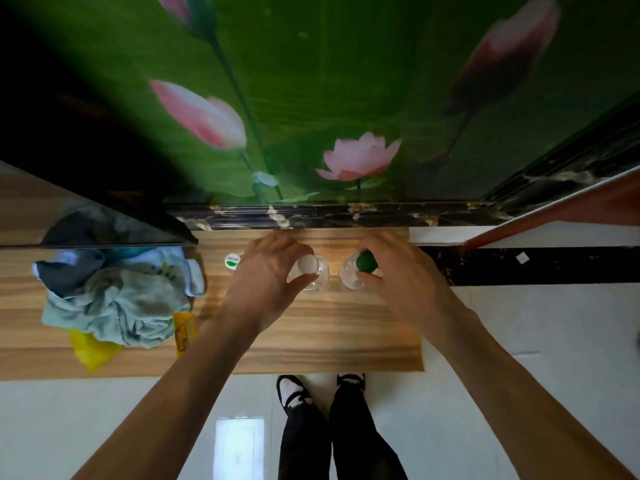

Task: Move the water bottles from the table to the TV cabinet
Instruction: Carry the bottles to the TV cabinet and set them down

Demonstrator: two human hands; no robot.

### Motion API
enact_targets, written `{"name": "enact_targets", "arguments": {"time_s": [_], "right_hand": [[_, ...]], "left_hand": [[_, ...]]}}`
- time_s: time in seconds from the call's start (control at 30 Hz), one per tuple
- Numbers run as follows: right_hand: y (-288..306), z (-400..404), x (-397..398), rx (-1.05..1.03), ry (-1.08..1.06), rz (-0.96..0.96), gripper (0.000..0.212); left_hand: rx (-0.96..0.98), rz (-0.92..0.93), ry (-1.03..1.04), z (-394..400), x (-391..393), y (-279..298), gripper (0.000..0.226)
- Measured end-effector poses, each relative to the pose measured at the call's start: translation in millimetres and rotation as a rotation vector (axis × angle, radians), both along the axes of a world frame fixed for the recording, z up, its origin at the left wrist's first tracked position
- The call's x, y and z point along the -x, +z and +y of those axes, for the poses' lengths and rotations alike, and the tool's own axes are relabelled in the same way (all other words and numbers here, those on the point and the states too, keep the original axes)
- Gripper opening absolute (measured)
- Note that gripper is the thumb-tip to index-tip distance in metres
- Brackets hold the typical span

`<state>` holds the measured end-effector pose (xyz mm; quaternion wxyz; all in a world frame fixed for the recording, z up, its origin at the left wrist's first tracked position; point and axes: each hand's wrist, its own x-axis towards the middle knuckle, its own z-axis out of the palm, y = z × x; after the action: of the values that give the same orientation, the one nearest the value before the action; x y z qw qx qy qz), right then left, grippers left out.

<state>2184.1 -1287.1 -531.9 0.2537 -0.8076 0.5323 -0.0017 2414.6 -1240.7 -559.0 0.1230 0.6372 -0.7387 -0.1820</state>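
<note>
Two clear water bottles stand upright on the wooden TV cabinet [311, 341], seen from straight above. The left bottle [309, 265] has a white cap, and my left hand [270, 275] is wrapped around its neck and shoulder. The right bottle [360, 268] has a green cap, and my right hand [398, 271] grips it from the right side. Both bottles sit close to the cabinet's back edge, a small gap between them. Their lower parts are hidden by my fingers.
A small white container with a green label [232, 261] stands just left of my left hand. Crumpled cloths [117, 299] and a yellow bag [93, 351] lie further left, under the dark TV edge [104, 216]. A flower mural wall [346, 98] rises behind. My feet [322, 389] stand on white floor.
</note>
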Motion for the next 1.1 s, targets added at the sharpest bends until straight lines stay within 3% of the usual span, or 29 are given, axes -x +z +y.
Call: {"name": "enact_targets", "arguments": {"time_s": [0.4,1.1], "right_hand": [[-81.2,-30.1,-17.3,0.019,0.035,-0.048,0.026],[-112.2,-24.1,-40.7,-0.047,0.116,-0.043,0.023]], "left_hand": [[0.045,-0.071,0.001,-27.8,-9.2,-85.7,0.031],[0.004,-0.123,0.089,-30.7,-10.6,-114.8,0.031]]}}
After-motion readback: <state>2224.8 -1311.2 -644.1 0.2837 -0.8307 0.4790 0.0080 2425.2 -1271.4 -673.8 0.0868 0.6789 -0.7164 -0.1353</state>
